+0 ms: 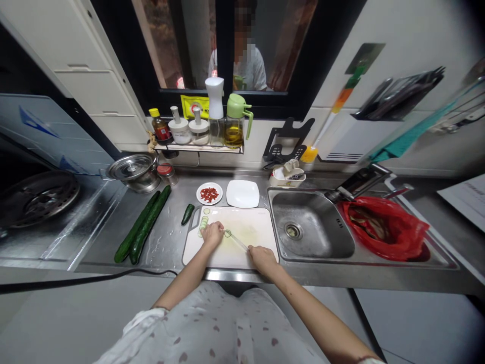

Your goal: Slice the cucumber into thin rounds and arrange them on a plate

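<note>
On the white cutting board (242, 255), my right hand (262, 260) is closed around the handle of a knife (239, 243), whose blade points left toward my other hand. A round cucumber slice (227, 233) lies at the blade's far end. Just left of that slice is my left hand (212, 234), its fingers curled together; what they hold, if anything, is hidden. Several pale green cucumber slices (204, 221) lie overlapped in a row beside it, partly covered by the hand. One more slice (206, 211) sits at the board's upper left.
Left of the board are a short cucumber piece (187, 214) and two long cucumbers (149, 225). Behind it stand a plate of chopped red pieces (209, 201) and a white plate (243, 194). The sink (314, 242) and a red plastic bag (401, 237) are right.
</note>
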`<state>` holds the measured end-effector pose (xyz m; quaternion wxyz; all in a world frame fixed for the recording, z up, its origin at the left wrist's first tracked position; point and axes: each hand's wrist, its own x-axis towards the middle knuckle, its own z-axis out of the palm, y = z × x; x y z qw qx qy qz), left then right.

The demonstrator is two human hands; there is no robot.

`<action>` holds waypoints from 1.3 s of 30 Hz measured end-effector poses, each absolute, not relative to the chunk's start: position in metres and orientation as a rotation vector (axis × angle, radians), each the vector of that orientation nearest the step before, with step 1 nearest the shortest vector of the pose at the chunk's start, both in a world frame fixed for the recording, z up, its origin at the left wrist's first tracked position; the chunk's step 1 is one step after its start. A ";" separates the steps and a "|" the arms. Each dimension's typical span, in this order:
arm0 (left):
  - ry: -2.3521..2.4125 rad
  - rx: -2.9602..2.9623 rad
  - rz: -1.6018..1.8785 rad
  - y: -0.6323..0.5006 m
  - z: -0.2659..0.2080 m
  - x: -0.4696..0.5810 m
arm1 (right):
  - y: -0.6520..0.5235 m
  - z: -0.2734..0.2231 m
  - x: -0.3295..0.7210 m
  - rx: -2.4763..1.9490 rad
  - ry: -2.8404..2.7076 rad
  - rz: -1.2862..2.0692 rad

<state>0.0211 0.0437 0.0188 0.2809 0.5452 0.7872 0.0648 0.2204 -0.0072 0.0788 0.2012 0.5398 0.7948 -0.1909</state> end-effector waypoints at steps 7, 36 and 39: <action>2.103 1.465 0.179 0.044 0.017 0.020 | -0.007 0.079 0.221 1.520 2.205 -0.543; 2.107 1.457 0.188 0.045 0.017 0.019 | -0.006 0.085 0.218 1.513 2.196 -0.556; 2.106 1.452 0.190 0.045 0.016 0.019 | -0.005 0.084 0.217 1.512 2.177 -0.564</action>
